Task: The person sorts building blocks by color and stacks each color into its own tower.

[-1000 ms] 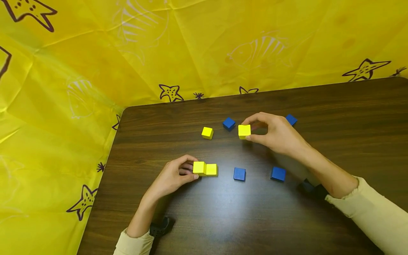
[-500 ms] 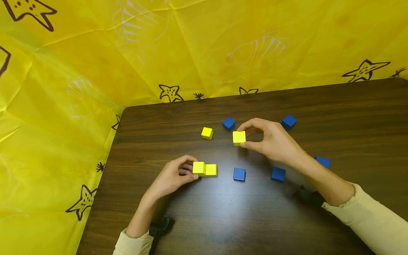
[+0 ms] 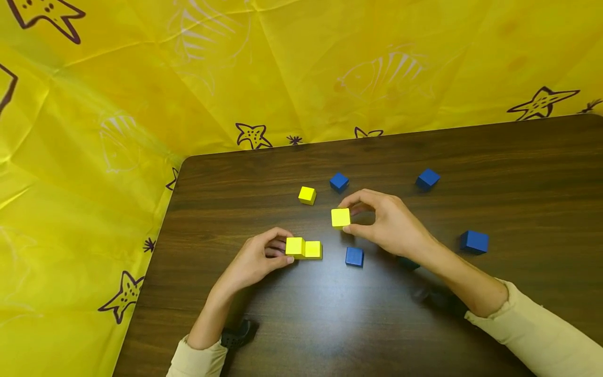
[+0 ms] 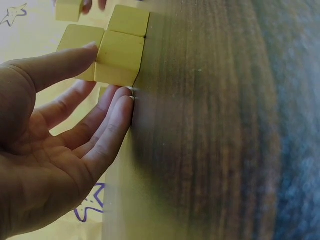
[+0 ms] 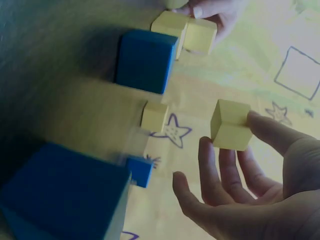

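Note:
My left hand [image 3: 256, 259] pinches the upper yellow cube [image 3: 294, 245] of a two-high stack between thumb and fingers. In the left wrist view, the lower cube [image 4: 120, 59] stands on the table, with the fingertips close beside it. Against the stack's right side sits another yellow cube [image 3: 313, 250]. My right hand [image 3: 388, 222] grips a yellow cube [image 3: 341, 218] by thumb and fingertips, raised over the table to the right of and beyond the stack. The right wrist view shows this held cube [image 5: 231, 125] well apart from the others.
A loose yellow cube [image 3: 307, 195] and a blue cube [image 3: 339, 181] lie farther back. Another blue cube [image 3: 354, 257] is just right of the stack. More blue cubes [image 3: 474, 242] lie right, one partly under the right wrist. Yellow printed cloth [image 3: 301, 73] borders the table [image 3: 226, 183].
My right hand has carried its yellow cube left and nearer to me, towards the stack. Blue cubes at the right have come into fuller view; one is now mostly covered. The left hand stays put.

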Demonstrator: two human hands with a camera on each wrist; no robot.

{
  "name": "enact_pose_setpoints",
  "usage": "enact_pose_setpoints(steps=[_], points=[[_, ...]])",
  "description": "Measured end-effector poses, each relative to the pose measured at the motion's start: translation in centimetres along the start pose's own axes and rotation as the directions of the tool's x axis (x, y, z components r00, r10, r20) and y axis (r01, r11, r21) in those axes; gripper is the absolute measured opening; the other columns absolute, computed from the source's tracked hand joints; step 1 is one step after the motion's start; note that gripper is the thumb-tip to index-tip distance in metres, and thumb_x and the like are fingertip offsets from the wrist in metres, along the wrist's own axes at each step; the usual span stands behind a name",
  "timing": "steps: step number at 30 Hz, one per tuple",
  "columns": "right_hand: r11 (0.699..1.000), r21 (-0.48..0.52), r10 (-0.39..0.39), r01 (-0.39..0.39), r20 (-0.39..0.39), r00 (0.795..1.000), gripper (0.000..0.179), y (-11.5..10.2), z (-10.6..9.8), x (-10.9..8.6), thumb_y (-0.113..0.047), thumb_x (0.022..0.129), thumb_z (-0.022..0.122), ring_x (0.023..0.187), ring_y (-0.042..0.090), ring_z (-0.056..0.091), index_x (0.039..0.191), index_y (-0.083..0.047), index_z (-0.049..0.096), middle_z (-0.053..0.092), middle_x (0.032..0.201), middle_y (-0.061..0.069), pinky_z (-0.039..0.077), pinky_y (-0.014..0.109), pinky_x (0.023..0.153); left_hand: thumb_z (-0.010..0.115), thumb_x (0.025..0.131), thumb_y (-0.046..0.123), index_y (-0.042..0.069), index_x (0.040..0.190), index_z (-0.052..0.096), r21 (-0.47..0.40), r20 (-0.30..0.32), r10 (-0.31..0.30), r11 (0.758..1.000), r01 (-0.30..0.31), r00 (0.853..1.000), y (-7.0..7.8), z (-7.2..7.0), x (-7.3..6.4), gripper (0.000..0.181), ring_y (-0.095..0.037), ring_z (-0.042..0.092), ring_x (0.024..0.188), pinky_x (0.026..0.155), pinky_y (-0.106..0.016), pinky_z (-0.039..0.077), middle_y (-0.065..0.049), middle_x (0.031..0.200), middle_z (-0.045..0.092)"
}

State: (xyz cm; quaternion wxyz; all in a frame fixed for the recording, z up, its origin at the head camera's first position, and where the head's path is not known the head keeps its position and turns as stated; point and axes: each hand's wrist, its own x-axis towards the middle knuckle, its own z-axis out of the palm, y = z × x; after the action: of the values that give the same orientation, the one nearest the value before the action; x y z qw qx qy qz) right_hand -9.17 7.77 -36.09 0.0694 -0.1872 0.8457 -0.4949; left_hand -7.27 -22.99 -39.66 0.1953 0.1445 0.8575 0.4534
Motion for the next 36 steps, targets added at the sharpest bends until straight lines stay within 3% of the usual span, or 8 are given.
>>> enact_pose_setpoints(steps=[13, 36], points=[[0.999, 0.024, -0.027, 0.027, 0.004, 1.000, 0.036, -0.1, 2.4, -0.1, -0.008, 0.079, 0.085, 0.098, 0.017, 0.068, 0.110, -0.015, 0.068, 0.067, 0.109, -0.003, 0.056, 0.041, 0.086, 0.078, 0.085, 0.002, 0.008, 0.119, 0.063, 0.002, 0.003, 0.001, 1.000, -0.001, 1.000, 0.0, 0.0, 0.1, 0.037, -0.020, 0.066, 0.097, 0.084, -0.028, 0.057, -0.007, 0.114, 0.066], [0.997, 0.069, 0.015, -0.020, 0.064, 0.998, 0.033, -0.9, 5.3, 0.3, -0.006, 0.079, 0.084, 0.097, 0.016, 0.070, 0.106, -0.015, 0.068, 0.068, 0.108, -0.004, 0.059, 0.038, 0.081, 0.077, 0.086, 0.004, 0.008, 0.119, 0.063, -0.014, 0.014, -0.004, 1.000, 0.004, 1.000, -0.1, -0.1, 0.1, 0.037, -0.020, 0.066, 0.095, 0.084, -0.028, 0.057, -0.009, 0.112, 0.067]])
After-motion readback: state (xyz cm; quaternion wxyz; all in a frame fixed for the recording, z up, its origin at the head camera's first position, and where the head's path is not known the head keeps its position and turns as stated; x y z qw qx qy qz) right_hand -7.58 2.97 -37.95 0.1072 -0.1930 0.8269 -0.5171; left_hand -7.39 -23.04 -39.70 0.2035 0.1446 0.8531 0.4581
